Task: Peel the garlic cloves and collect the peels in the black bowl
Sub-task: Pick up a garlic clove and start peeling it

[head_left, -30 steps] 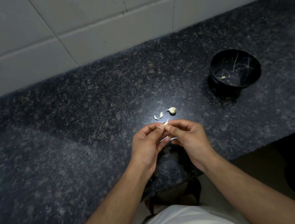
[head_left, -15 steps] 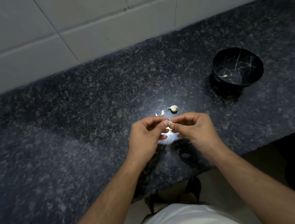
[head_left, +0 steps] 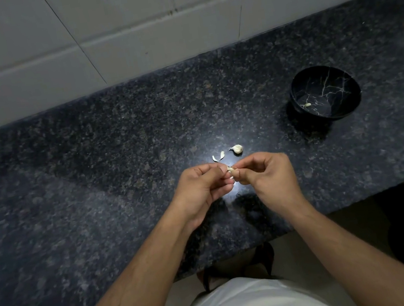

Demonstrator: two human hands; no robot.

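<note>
Garlic clove point(head_left: 231, 170) pinched between hands; black bowl point(head_left: 325, 93) right, upright.

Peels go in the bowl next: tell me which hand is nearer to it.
Right. The right hand is on the bowl's side of the counter, nearer the camera than it; the left hand is beyond the right, farther away.

Garlic clove point(head_left: 231, 170) mostly hidden between hands; bowl point(head_left: 300, 91) scrap too small.
</note>
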